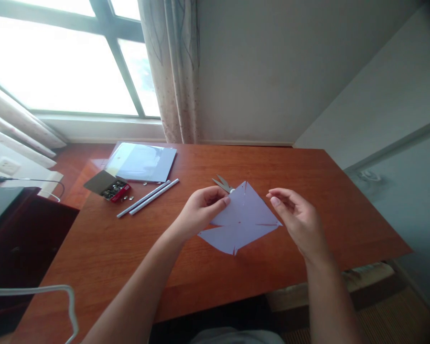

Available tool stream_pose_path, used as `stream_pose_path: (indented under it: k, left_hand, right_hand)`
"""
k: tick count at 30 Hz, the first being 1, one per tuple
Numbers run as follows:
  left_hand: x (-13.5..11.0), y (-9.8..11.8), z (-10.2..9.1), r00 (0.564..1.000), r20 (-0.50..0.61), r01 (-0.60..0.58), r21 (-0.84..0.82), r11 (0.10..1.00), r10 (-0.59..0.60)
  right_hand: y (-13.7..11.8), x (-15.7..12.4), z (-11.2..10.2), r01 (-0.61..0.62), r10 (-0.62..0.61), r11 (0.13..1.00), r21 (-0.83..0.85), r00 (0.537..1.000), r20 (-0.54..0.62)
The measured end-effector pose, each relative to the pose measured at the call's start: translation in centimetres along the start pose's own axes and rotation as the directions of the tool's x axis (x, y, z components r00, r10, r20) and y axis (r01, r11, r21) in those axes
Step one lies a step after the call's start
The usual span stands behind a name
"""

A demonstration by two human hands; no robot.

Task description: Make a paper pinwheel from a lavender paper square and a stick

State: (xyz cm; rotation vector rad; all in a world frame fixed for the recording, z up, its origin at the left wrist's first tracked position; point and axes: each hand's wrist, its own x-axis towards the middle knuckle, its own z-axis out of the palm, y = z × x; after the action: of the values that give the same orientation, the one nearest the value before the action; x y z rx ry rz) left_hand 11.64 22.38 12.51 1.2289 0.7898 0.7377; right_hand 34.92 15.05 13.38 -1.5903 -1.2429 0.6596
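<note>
My left hand (204, 210) pinches the upper left edge of a pale lavender square of paper (241, 210) between thumb and fingers. Turned like a diamond, the paper has slits running inward from its corners, small marks near the tips and a dot at its centre. My right hand (295, 212) hovers just right of the paper, apart from it. Its thumb and index finger are curled together; whether something tiny sits between them I cannot make out. Behind the paper lie scissors (222, 183), blades showing and handles mostly hidden.
On the wooden table (290, 177), two pale rolled sticks (155, 197) lie to the left. Beside them an open red box (117, 190) holds small metal pieces, several of them loose nearby. A clear-covered pack of sheets (143, 162) lies behind. A white cable (69, 306) hangs at lower left.
</note>
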Motion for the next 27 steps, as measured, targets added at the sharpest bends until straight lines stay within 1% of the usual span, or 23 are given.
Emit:
stream_pose_path:
  k: [3, 7, 11, 15, 17, 21, 23, 27]
  left_hand:
    - [0.0, 0.1, 0.0, 0.998, -0.034, 0.049, -0.023, 0.999, -0.05]
    - [0.0, 0.3, -0.1, 0.994, -0.067, 0.086, -0.043, 0.995, -0.089]
    - [0.0, 0.1, -0.2, 0.988, -0.092, 0.115, -0.077, 0.99, -0.122]
    - [0.3, -0.2, -0.4, 0.992, -0.091, 0.076, -0.078, 0.994, -0.083]
    - [0.4, -0.3, -0.5, 0.995, -0.078, 0.065, -0.062, 0.996, -0.069]
    - [0.6, -0.4, -0.7, 0.994, -0.034, 0.102, -0.026, 0.994, -0.103]
    - [0.6, -0.5, -0.8, 0.993, -0.014, 0.116, -0.007, 0.993, -0.116]
    - [0.6, -0.6, -0.9, 0.989, 0.006, 0.15, -0.007, 0.989, -0.15]
  right_hand:
    - [0.8, -0.5, -0.6, -0.098, 0.094, 0.995, 0.033, 0.989, 0.118]
    - [1.4, -1.0, -0.7, -0.129, 0.116, 0.99, 0.052, 0.973, 0.2]
    - [1.7, -1.3, -0.8, -0.174, 0.149, 0.977, 0.126, 0.971, 0.187]
    - [1.9, -1.3, -0.7, -0.212, 0.174, 0.948, 0.236, 0.97, 0.17]
    - [1.9, -1.3, -0.6, -0.244, 0.2, 0.92, 0.306, 0.965, 0.167]
    - [2.0, -1.4, -0.2, -0.342, 0.275, 0.828, 0.444, 0.938, 0.209]
    - [2.0, -1.3, 0.1, -0.354, 0.291, 0.802, 0.481, 0.935, 0.203]
    - [2.2, -1.2, 0.4, -0.361, 0.31, 0.776, 0.518, 0.933, 0.186]
